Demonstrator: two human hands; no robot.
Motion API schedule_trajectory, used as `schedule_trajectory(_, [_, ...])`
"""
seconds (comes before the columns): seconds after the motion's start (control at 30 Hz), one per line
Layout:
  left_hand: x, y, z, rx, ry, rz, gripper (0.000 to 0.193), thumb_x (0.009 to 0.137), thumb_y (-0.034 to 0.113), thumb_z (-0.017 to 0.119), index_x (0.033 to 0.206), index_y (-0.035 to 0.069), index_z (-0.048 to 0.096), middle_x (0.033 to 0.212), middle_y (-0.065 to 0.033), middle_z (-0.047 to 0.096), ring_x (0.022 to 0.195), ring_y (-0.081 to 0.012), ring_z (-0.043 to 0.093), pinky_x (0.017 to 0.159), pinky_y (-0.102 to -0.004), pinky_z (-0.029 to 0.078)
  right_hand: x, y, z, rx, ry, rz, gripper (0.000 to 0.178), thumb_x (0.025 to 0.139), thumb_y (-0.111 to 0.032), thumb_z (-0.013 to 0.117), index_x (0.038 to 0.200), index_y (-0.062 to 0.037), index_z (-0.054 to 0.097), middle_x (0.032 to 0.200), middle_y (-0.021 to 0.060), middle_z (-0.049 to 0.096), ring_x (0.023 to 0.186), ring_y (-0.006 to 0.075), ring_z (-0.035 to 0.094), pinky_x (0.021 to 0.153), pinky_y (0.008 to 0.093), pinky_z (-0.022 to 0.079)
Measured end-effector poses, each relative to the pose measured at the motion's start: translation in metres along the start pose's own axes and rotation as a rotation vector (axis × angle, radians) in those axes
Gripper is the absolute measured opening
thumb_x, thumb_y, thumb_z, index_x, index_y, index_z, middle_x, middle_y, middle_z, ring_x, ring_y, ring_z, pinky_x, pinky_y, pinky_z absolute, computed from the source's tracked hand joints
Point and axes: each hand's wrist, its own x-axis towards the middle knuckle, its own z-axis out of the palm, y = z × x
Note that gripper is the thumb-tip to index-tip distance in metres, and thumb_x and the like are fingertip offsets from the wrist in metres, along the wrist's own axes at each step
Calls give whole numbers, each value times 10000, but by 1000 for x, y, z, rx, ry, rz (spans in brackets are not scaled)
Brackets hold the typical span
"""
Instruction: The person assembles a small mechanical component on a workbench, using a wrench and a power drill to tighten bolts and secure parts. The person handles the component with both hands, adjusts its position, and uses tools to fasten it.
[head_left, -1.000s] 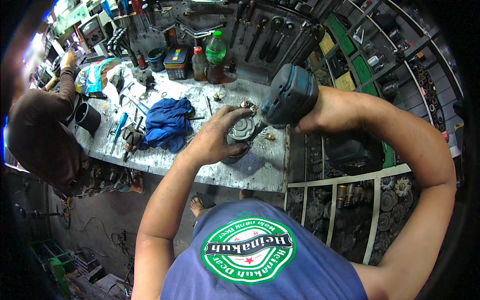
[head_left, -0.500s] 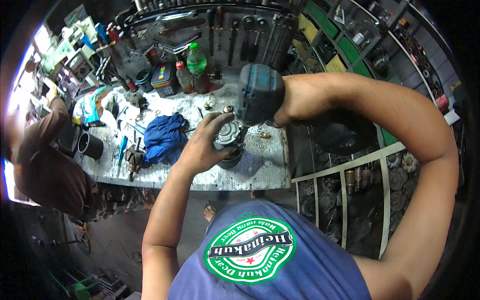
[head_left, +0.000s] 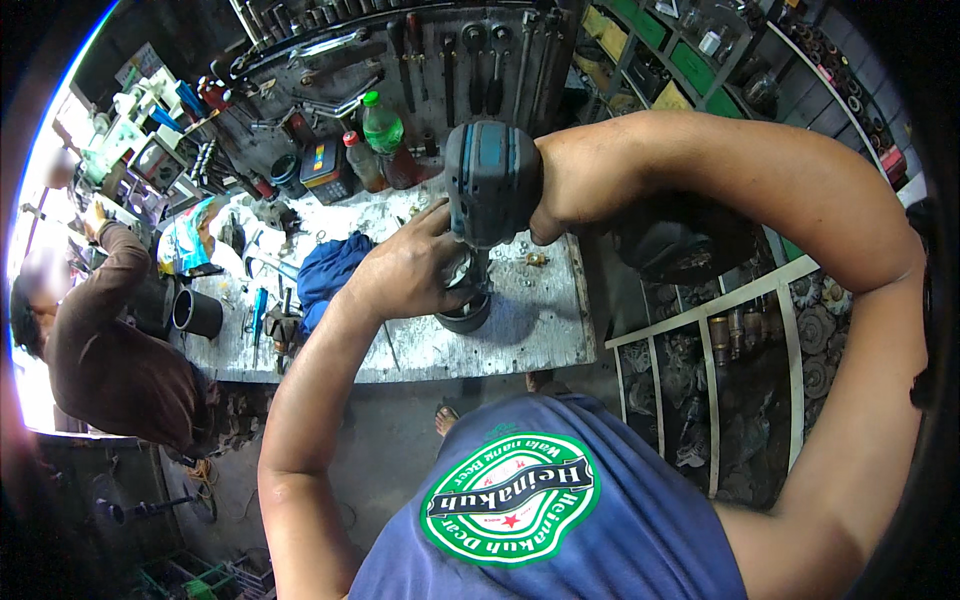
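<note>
My right hand [head_left: 558, 188] is closed around the grip of a black and teal cordless power tool [head_left: 490, 180], whose bulky body hides most of its front end. The tool points down over a round grey metal part [head_left: 459, 270] near the front of the workbench. My left hand [head_left: 408, 262] curls over that part from the left, with its fingertips partly hidden behind the tool. Beneath the part sits a dark cylindrical piece [head_left: 466, 317]. A small brass-coloured fitting [head_left: 537, 259] lies to the right on the bench.
A blue cloth [head_left: 328, 272] and a black cup [head_left: 198, 313] lie left on the workbench [head_left: 540, 335]. Behind stand a green bottle [head_left: 383, 125] and a red-capped bottle [head_left: 362, 163]. Another person [head_left: 125, 350] is at far left; partitioned shelving [head_left: 700, 305] stands right.
My left hand has turned and closed further over the round part, covering more of it. The power tool shifts slightly left in view. The whole view has also shifted a little.
</note>
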Motion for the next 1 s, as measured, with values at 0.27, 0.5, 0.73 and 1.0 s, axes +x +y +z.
schedule_trajectory(0.27, [-2,-2,2,-121,-70,-78,787,718,209,966,1461,104,730,1581,-225,576,1527,-459,527,1269,-514,495,1,-4,-4,31,-33,78,392,932,-322,801,988,65,825,889,199,789,774,273,708,734,452,583])
schedule_trajectory(0.5, [-3,-3,3,-143,-56,-51,789,700,162,978,1448,117,733,1581,-216,581,1518,-446,542,1262,-525,506,7,-1,0,-9,-34,-31,421,921,-320,830,1067,75,823,960,220,816,861,300,780,782,434,613])
schedule_trajectory(0.73, [-5,-1,7,-180,-38,-84,730,712,154,968,1408,106,752,1526,-210,617,1485,-442,572,1241,-522,520,7,-5,-2,-75,-13,-4,375,899,-263,850,1095,55,826,984,214,825,887,305,791,812,436,621])
schedule_trajectory(1.0, [-6,0,8,-145,24,-36,759,719,178,937,1445,124,723,1590,-235,575,1501,-462,545,1254,-528,495,27,46,-1,133,-77,-326,465,846,-97,888,1291,-38,766,1106,144,811,1053,276,756,955,460,598])
